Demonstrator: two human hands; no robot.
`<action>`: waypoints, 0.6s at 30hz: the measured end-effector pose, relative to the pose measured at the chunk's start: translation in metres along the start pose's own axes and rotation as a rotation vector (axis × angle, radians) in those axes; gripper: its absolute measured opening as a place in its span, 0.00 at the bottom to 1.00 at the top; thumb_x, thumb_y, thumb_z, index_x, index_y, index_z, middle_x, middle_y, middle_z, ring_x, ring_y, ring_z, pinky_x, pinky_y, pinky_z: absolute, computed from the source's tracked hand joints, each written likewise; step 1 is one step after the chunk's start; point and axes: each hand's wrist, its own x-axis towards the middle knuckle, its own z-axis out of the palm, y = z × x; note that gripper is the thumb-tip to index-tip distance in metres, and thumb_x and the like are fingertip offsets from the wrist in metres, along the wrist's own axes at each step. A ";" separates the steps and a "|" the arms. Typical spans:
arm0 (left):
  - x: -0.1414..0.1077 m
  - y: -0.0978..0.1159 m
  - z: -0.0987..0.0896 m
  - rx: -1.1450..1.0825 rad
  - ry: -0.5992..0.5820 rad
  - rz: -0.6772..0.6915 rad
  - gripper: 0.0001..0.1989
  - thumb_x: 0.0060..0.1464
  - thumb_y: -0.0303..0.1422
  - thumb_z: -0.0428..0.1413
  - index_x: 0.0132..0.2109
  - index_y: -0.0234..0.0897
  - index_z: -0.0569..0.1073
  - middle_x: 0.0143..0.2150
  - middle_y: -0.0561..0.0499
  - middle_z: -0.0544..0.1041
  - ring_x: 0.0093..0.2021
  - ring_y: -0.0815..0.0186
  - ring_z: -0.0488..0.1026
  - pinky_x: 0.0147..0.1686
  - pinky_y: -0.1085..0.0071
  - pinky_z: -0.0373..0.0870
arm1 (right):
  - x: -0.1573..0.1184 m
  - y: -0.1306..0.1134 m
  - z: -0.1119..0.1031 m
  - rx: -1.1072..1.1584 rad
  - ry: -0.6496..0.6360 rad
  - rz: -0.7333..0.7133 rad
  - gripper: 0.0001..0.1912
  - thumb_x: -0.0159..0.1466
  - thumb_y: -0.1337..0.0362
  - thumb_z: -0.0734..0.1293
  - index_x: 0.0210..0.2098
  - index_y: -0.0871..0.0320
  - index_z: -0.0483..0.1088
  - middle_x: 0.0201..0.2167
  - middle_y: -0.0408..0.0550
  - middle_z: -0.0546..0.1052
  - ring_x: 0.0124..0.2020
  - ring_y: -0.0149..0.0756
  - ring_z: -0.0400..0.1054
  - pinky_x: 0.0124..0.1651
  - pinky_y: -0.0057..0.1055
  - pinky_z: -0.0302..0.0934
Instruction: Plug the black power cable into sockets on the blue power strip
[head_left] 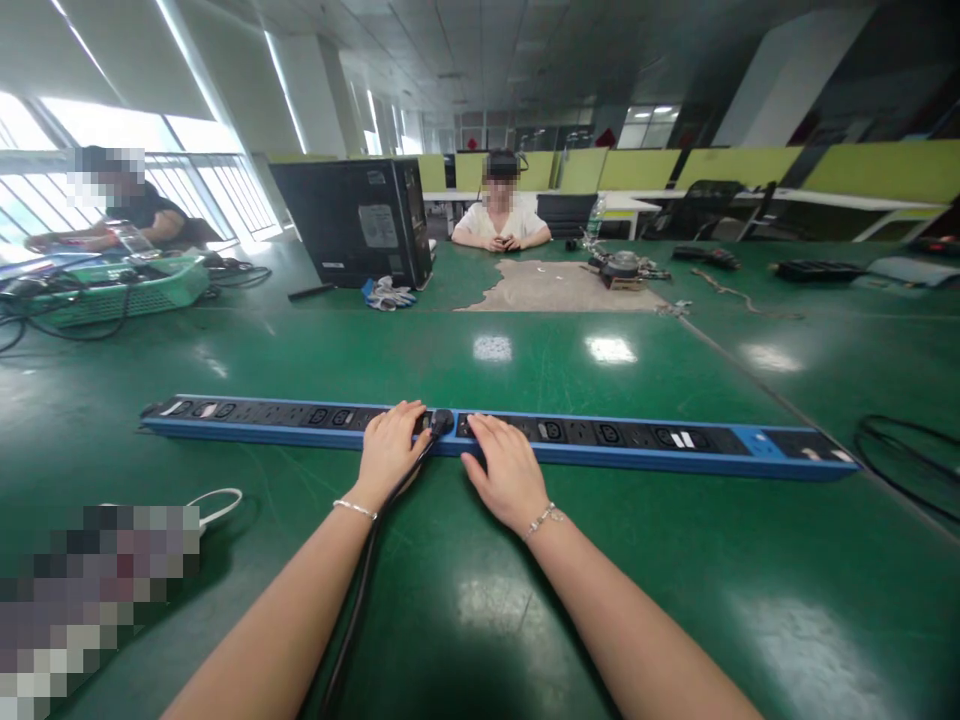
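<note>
Grn tbl w/ blue strip, basket

"What's under the hands?"
"A long blue power strip with black socket faces, lying crosswise on the surface, sockets up. White labels mark its top on both sides of the hands."
"And the black plug?"
"On the strip between left hand and right hand; how deep it sits, I can't tell. Its black cord runs along the left hand's inner side, then between the forearms."
</note>
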 end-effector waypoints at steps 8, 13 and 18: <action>-0.006 -0.008 0.010 0.027 0.047 0.096 0.23 0.58 0.39 0.45 0.58 0.38 0.62 0.62 0.44 0.63 0.63 0.60 0.56 0.60 0.62 0.48 | 0.028 -0.017 0.019 0.064 -0.023 -0.046 0.20 0.67 0.57 0.55 0.56 0.53 0.62 0.56 0.46 0.67 0.54 0.33 0.62 0.56 0.32 0.54; -0.007 -0.004 0.007 0.014 0.037 0.075 0.22 0.58 0.37 0.45 0.58 0.38 0.62 0.62 0.44 0.63 0.63 0.60 0.56 0.60 0.62 0.46 | 0.031 -0.025 0.025 0.092 0.042 0.018 0.18 0.63 0.59 0.60 0.51 0.56 0.66 0.54 0.47 0.70 0.52 0.35 0.64 0.55 0.33 0.54; -0.007 -0.003 0.007 0.000 0.082 0.096 0.22 0.56 0.36 0.47 0.57 0.37 0.63 0.61 0.45 0.65 0.62 0.59 0.58 0.60 0.61 0.47 | 0.034 -0.029 0.038 0.071 0.106 0.014 0.13 0.62 0.65 0.60 0.45 0.57 0.69 0.50 0.50 0.73 0.50 0.37 0.65 0.52 0.33 0.56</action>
